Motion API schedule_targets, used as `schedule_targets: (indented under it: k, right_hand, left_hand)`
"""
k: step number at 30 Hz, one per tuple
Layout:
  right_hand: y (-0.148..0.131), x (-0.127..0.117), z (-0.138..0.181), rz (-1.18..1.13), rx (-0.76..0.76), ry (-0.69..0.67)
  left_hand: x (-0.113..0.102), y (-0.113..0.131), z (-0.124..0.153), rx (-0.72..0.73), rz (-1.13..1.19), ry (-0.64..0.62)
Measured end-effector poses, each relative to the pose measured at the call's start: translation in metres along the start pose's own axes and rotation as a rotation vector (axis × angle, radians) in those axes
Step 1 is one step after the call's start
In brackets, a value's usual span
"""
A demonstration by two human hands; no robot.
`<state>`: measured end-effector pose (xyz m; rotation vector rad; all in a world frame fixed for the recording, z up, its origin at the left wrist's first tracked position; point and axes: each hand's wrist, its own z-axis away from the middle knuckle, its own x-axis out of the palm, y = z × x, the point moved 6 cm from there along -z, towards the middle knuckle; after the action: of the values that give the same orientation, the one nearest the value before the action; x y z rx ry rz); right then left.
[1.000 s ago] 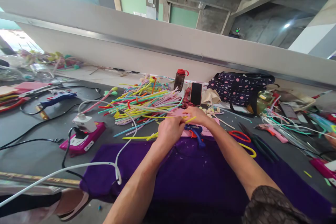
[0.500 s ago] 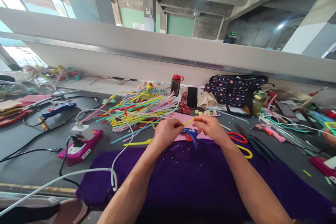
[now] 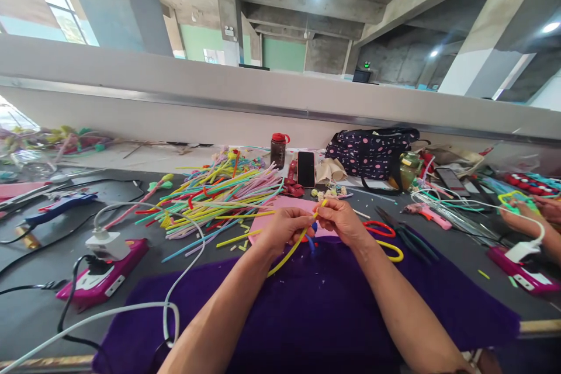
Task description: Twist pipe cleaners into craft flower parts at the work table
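Observation:
My left hand pinches a yellow pipe cleaner whose long end slants down to the lower left across my wrist. My right hand has its fingertips closed on the upper end of the same pipe cleaner, just right of the left fingers. Below and behind my fingers is a small blue tool, mostly hidden. Both hands are above the edge of a pink sheet and a dark purple cloth. Beyond my left hand spreads a pile of colourful pipe cleaners.
To the left are a magenta power strip with cables and a blue glue gun. Scissors lie right of my right hand. Behind stand a bottle, a phone and a patterned bag. Another person's hand is at far right.
The view has swung a little to the right. The yellow pipe cleaner now hangs down and to the left from my left hand, and my right fingers have closed on its upper end.

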<state>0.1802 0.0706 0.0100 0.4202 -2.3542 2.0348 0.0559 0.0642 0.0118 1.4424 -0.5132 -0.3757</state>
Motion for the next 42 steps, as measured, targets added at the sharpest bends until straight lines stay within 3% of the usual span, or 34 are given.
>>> schedule_targets:
  k: [6,11,13,15,18,19,21,24,27,29,32,34,38,42]
  right_hand:
    - [0.006,-0.011,-0.004,0.004,0.028,0.139]
    - [0.000,-0.023,-0.006,0.009,-0.072,0.234]
    - [-0.005,-0.028,-0.005,0.112,-0.116,0.272]
    - [-0.018,-0.032,0.000,0.328,-0.244,0.368]
    - [-0.049,-0.026,0.018,0.782,-0.604,0.536]
    - [-0.055,-0.018,0.023,0.930,-0.704,0.521]
    - [-0.057,-0.001,0.025,1.161,-0.803,0.359]
    - [-0.047,0.014,0.022,1.270,-0.767,0.121]
    - [-0.037,0.015,0.017,1.112,-0.625,0.039]
    - [-0.027,0.014,0.012,0.923,-0.444,-0.028]
    - [-0.006,0.013,0.008,0.541,-0.093,-0.146]
    - [0.004,0.011,0.007,0.258,0.049,-0.154]
    - [0.009,0.011,0.005,-0.058,0.069,-0.117]
    - [0.011,0.019,0.005,-0.014,0.006,-0.116]
  left_hand:
    - [0.001,-0.018,-0.001,-0.039,0.052,-0.052]
    - [-0.011,-0.015,0.001,0.015,-0.003,0.025]
    - [-0.016,-0.012,0.000,0.046,-0.057,0.063]
    - [-0.021,-0.007,-0.002,0.109,-0.136,0.125]
    - [-0.023,-0.001,-0.005,0.194,-0.237,0.183]
    - [-0.022,-0.001,-0.006,0.204,-0.250,0.181]
    - [-0.019,0.000,-0.006,0.210,-0.254,0.171]
    - [-0.017,0.003,-0.004,0.216,-0.223,0.193]
    - [-0.020,0.005,-0.001,0.203,-0.170,0.211]
    - [-0.023,0.007,0.000,0.200,-0.164,0.210]
    - [-0.028,0.010,0.004,0.206,-0.211,0.209]
    - [-0.029,0.010,0.005,0.200,-0.220,0.193]
    - [-0.030,0.003,0.005,0.150,-0.098,0.187]
    - [-0.030,-0.007,0.000,0.127,0.034,0.235]
